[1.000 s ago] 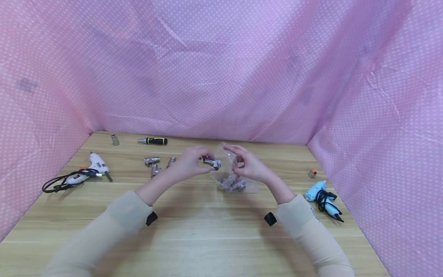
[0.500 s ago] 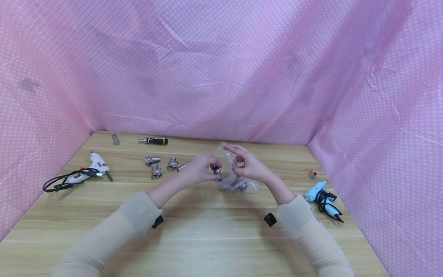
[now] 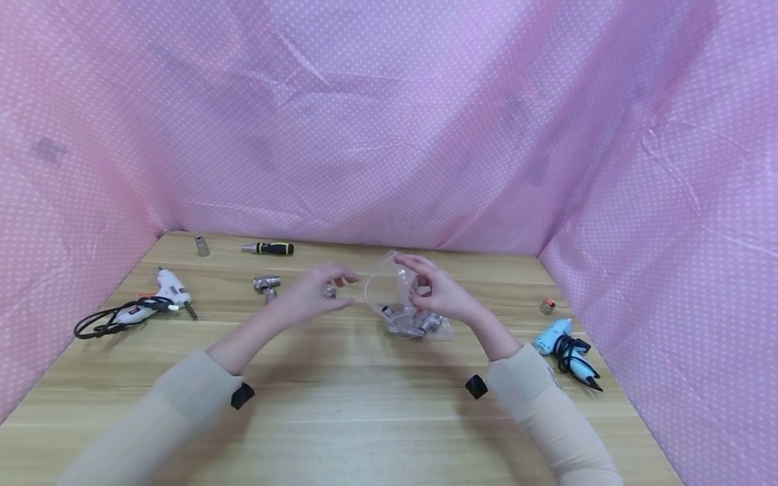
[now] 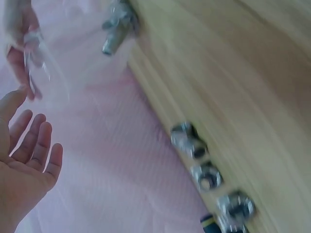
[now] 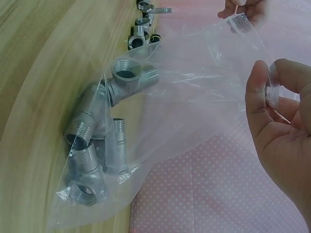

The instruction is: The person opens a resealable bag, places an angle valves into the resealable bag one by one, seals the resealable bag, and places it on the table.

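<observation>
While looking over the middle of the pale wooden table (image 3: 365,418), can make out a clear plastic bag (image 5: 199,97), with its lower part on the wood and its mouth raised and gaping toward the left. Inside, can see several silver metal tee fittings (image 5: 86,187) with threaded ends, heaped together (cannot give a sure count through the creased plastic). At the bag's rim, can see the right hand (image 3: 442,291), pinching the plastic between thumb and finger. Near the mouth, on the opposite side, can see the left hand (image 3: 306,295), released, with fingers loosely spread; cannot tell whether touching the bag. Beyond that hand, can find loose silver tee fittings (image 3: 267,282) on the table, partly hidden.

Farther back, can spot a black-and-yellow screwdriver (image 3: 273,248) and an upright grey metal cylinder (image 3: 202,246). Toward the left edge, can see a white glue gun (image 3: 174,287) with a black cord; toward the right edge, a light-blue glue gun (image 3: 552,335) wrapped in black cord, near a small red-topped metal piece (image 3: 548,306). All around behind, can see pink dotted cloth (image 3: 365,148).
</observation>
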`<action>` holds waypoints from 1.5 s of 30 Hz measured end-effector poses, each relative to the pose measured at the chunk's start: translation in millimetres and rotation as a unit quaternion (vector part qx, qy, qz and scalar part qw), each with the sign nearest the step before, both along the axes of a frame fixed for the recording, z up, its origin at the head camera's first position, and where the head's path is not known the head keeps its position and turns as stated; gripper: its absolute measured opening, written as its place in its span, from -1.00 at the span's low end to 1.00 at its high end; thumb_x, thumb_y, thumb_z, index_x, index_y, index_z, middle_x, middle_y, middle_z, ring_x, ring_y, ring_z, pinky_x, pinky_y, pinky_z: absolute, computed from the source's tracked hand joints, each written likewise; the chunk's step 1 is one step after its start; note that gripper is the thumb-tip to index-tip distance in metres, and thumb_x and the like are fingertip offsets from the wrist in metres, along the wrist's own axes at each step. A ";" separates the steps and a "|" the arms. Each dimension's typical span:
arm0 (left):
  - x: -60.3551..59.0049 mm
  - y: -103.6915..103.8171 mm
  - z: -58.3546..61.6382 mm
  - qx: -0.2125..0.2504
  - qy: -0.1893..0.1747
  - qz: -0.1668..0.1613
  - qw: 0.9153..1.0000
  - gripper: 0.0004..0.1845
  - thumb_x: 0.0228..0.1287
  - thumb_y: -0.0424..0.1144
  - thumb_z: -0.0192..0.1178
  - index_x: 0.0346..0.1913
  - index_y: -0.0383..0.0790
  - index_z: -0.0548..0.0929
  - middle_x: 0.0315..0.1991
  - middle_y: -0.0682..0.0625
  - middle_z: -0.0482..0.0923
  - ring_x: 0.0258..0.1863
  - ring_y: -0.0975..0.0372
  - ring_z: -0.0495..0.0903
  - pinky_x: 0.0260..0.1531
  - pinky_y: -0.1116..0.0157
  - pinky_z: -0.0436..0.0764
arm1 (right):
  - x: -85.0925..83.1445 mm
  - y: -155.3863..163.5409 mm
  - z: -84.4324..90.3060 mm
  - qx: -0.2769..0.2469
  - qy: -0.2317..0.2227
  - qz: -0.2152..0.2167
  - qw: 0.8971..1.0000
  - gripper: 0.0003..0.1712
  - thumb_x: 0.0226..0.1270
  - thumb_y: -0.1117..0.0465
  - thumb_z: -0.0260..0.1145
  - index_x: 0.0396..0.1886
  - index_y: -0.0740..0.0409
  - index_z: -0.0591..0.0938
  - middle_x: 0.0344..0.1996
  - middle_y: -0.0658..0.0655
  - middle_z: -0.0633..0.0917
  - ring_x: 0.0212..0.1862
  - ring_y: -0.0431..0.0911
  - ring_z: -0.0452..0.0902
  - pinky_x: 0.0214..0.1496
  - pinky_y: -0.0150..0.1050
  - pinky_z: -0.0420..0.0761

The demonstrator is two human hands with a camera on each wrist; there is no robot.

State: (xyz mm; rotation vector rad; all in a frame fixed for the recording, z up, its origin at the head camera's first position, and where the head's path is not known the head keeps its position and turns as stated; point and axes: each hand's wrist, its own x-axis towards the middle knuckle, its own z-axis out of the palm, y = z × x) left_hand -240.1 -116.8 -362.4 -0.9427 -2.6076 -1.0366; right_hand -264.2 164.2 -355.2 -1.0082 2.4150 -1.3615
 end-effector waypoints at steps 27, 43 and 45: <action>-31.7 -125.5 -52.8 -0.114 -0.035 0.077 0.990 -0.46 -0.04 -0.30 0.42 0.07 -0.35 0.55 -0.02 -0.25 0.55 -0.04 -0.11 0.50 0.02 -0.13 0.46 | 22.4 -2.7 28.1 0.023 0.019 0.002 1.000 -0.13 0.08 0.61 0.20 0.42 0.35 0.11 0.33 0.33 0.21 -0.33 -0.03 0.42 -0.29 -0.35 0.67; -37.0 -136.1 -74.3 -0.105 -0.133 0.075 0.983 -0.56 0.04 -0.25 0.38 0.02 -0.31 0.59 0.10 -0.34 0.42 -0.02 -0.12 0.50 0.06 -0.16 0.45 | 1.9 4.9 -2.4 0.029 0.031 0.000 0.999 -0.07 0.07 0.58 0.24 0.46 0.17 0.13 0.35 0.18 0.22 -0.32 -0.13 0.44 -0.27 -0.33 0.67; -37.6 -135.9 -74.0 -0.103 -0.135 0.073 0.983 -0.59 0.03 -0.26 0.39 -0.02 -0.29 0.60 0.11 -0.34 0.41 -0.07 -0.07 0.52 0.02 -0.12 0.49 | 0.9 6.0 -2.9 0.032 0.033 0.001 0.999 -0.07 0.07 0.57 0.24 0.46 0.13 0.14 0.35 0.15 0.23 -0.33 -0.14 0.44 -0.27 -0.33 0.67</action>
